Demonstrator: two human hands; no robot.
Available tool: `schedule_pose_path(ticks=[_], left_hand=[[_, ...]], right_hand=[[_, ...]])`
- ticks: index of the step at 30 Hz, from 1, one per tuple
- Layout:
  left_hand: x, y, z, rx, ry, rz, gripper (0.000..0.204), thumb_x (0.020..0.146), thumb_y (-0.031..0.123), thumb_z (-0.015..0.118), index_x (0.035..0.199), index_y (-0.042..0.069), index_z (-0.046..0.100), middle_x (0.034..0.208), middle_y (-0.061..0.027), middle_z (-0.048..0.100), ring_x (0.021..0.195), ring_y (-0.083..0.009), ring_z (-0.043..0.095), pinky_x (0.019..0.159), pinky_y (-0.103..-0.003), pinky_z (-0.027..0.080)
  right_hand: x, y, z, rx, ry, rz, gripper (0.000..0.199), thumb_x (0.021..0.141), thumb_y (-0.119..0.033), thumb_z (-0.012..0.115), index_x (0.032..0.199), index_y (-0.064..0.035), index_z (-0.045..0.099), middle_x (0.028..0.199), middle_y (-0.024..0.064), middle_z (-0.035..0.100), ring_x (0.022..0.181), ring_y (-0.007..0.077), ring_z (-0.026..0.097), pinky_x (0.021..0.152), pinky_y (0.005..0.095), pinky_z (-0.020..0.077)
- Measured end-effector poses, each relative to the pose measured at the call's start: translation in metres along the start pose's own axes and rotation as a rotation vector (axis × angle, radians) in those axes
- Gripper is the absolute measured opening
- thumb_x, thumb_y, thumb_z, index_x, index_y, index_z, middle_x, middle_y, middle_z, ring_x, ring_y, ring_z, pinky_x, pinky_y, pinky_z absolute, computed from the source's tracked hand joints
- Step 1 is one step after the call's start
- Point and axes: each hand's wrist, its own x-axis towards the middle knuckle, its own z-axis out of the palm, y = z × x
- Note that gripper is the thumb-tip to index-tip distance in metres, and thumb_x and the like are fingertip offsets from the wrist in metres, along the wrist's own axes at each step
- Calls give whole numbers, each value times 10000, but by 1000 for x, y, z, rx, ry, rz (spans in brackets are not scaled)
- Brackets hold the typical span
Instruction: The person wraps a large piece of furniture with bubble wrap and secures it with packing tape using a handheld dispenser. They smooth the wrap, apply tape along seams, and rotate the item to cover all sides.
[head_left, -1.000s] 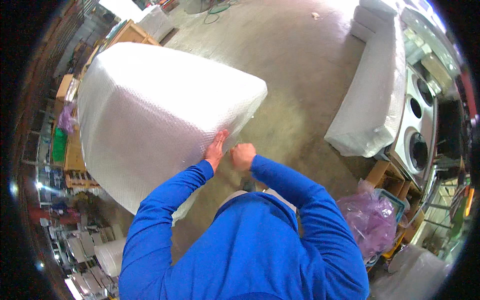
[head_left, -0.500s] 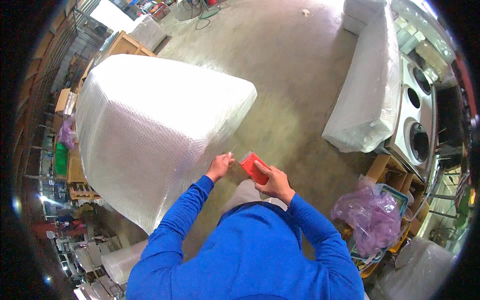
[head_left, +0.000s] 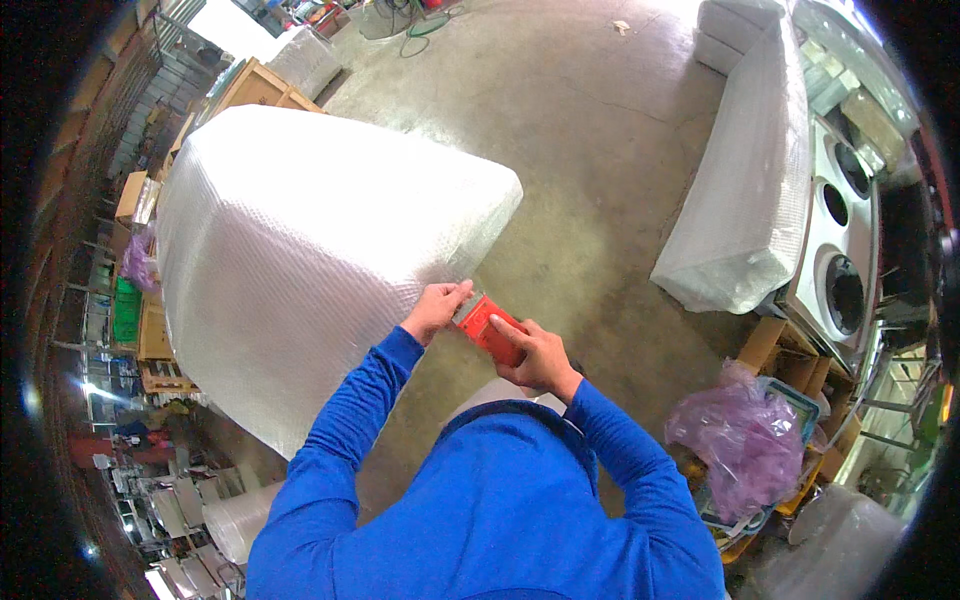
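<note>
A big block wrapped in white bubble wrap [head_left: 300, 250] stands in front of me on the concrete floor. My right hand [head_left: 535, 355] grips a red tape dispenser [head_left: 490, 328] just off the block's near right corner. My left hand [head_left: 435, 308] pinches the front end of the dispenser with thumb and fingers, right beside the wrap's edge. Both blue sleeves come up from the lower edge.
A long white wrapped piece [head_left: 745, 190] lies at the right beside a white unit with round openings [head_left: 835, 260]. A purple plastic bag [head_left: 740, 450] sits in a crate at lower right. Wooden crates [head_left: 250, 90] stand behind the block; a bubble-wrap roll [head_left: 240, 520] lies at lower left.
My left hand left the wrap's surface and came to the dispenser's front end. My right hand brought the red dispenser up into view and holds it close to the block's corner.
</note>
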Motion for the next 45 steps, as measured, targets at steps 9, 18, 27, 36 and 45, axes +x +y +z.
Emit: schedule_pose_path(ticks=[9, 18, 27, 36, 45], left_hand=[[71, 84, -60, 1007, 674, 632, 230, 921, 337, 694, 969, 118, 743, 893, -141, 719, 837, -292, 699, 737, -458, 542], [77, 62, -72, 1203, 681, 747, 533, 919, 382, 694, 1417, 231, 578, 1414, -58, 587, 1301, -288, 548, 1001, -503, 434], [55, 69, -75, 1396, 580, 621, 471, 984, 410, 576, 1376, 149, 606, 1452, -97, 570, 1291, -284, 558, 999, -502, 461], [40, 88, -112, 1620, 94, 79, 751, 1049, 518, 365, 1627, 73, 182, 1715, -121, 111, 1571, -393, 80, 1237, -627, 59], [32, 33, -52, 1481, 180, 896, 628, 920, 230, 499, 1506, 13, 445, 1581, -198, 426, 1462, -339, 416, 1209, -622, 212]], right_hand=[[104, -12, -19, -115, -60, 116, 773, 744, -326, 779, 1471, -277, 523, 994, 202, 686, 889, 416, 697, 785, 520, 562], [84, 31, 4, -214, -289, 144, 838, 697, -360, 789, 1483, -266, 514, 936, 196, 711, 873, 401, 707, 742, 511, 564], [93, 43, 18, -235, -325, 141, 800, 720, -352, 774, 1472, -251, 522, 959, 166, 727, 884, 394, 709, 751, 502, 572], [98, 52, 25, -115, -320, 151, 790, 690, -338, 758, 1452, -257, 564, 1031, 191, 722, 938, 395, 699, 817, 494, 555], [108, 48, 22, -212, -334, 190, 772, 689, -331, 759, 1432, -274, 561, 975, 167, 736, 903, 392, 711, 797, 506, 574]])
